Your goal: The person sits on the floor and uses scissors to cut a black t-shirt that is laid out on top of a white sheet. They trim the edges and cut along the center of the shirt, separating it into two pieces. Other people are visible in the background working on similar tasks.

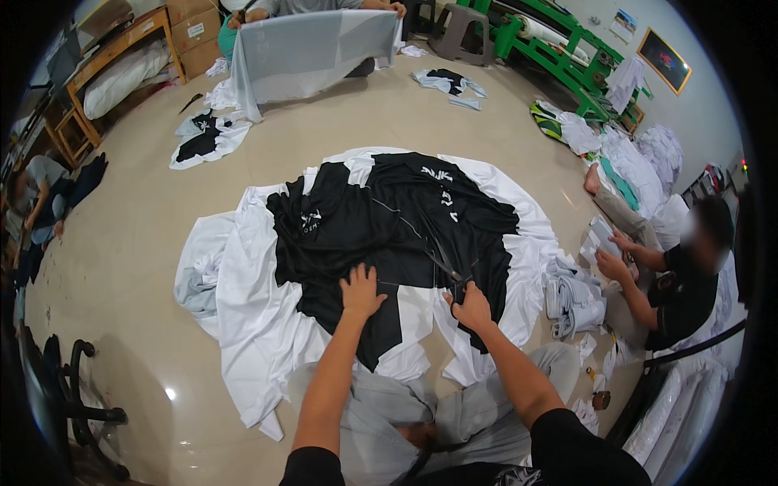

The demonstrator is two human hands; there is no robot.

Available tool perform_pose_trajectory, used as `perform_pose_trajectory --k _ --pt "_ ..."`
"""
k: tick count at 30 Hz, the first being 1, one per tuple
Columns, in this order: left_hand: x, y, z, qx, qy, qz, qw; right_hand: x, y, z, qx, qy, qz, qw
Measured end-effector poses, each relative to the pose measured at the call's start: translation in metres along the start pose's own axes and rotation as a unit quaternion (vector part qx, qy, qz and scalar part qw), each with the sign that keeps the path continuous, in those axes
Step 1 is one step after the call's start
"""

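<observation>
A wide sheet of printed black fabric [332, 255] with white borders lies spread on the floor before my crossed legs. My left hand [361, 292] rests on its black part with the fingers spread, pressing it flat. In my right hand [470, 306] is a pair of scissors [442, 262], its blades pointing away from me and to the left over the black cloth. Thin pale lines cross the black print near the blades. Around the print, loose white fabric [255, 300] lies in folds, bunched at the left.
Folded grey-white fabric bundles [572, 298] sit right of the sheet, beside a seated co-worker [681, 283] holding a pale piece. Another person at the back holds up a white cloth [312, 57]. Cut black-and-white pieces [209, 138] lie far left. A green machine [551, 49] stands behind.
</observation>
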State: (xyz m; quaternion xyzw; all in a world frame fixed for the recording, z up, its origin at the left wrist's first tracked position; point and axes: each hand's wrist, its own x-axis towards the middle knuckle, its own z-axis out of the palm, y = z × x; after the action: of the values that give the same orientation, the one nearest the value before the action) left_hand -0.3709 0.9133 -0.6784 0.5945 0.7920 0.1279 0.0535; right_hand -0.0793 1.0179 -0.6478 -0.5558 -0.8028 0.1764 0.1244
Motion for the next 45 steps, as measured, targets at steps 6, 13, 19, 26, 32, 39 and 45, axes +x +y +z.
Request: perform_pose_trajectory --k 6,13,19,26,32,39,45 --pt "-0.054 0.002 -0.011 -0.008 -0.551 0.053 0.833 0.062 -0.004 0.0 0.001 -0.005 -0.054 0.999" --pt "0.087 -0.06 -0.046 -0.235 -0.113 -0.072 0.963 0.238 -0.04 0.044 0.072 0.055 -0.226 0.97" --pt "0.236 -0.173 0.023 -0.007 0.116 -0.09 0.989 0.346 -0.033 0.076 0.007 0.03 -0.209 0.977" --pt "0.224 -0.172 0.029 0.108 0.055 -0.022 0.992 0.236 0.022 0.006 0.029 -0.08 -0.204 0.975" --pt "0.251 -0.191 0.027 0.036 0.109 -0.024 0.993 0.335 0.029 0.054 0.057 0.056 -0.246 0.966" --pt "0.232 -0.191 0.027 0.01 0.088 -0.02 0.996 0.329 0.016 0.039 0.16 -0.128 -0.139 0.969" --pt "0.086 -0.133 -0.013 -0.051 -0.094 0.09 0.99 0.188 0.094 -0.016 0.062 -0.33 -0.215 0.917"
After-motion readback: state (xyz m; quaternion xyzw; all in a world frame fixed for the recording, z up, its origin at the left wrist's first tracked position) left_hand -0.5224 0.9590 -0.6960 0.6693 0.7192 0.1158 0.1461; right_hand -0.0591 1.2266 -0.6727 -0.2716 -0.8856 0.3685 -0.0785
